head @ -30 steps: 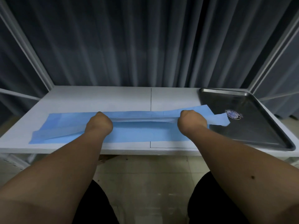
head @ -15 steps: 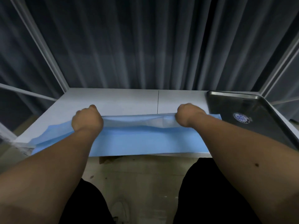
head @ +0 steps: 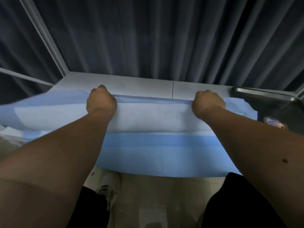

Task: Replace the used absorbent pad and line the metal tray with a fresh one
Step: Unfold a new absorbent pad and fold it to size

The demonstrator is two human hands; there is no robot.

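Blue-and-white absorbent pad (head: 148, 137) held up along its top edge, gripped by the fisted left hand (head: 101, 101) and fisted right hand (head: 208, 103), draped over the white surface (head: 139, 84), shiny metal tray (head: 269, 99) lying at far right.

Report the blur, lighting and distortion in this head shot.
Head view: dim, cool light; motion blur smears the left end of the blue pad and the metal tray; wide-angle bending bows the table edge and the curtain; both fists, left hand and right hand, stay fairly sharp.
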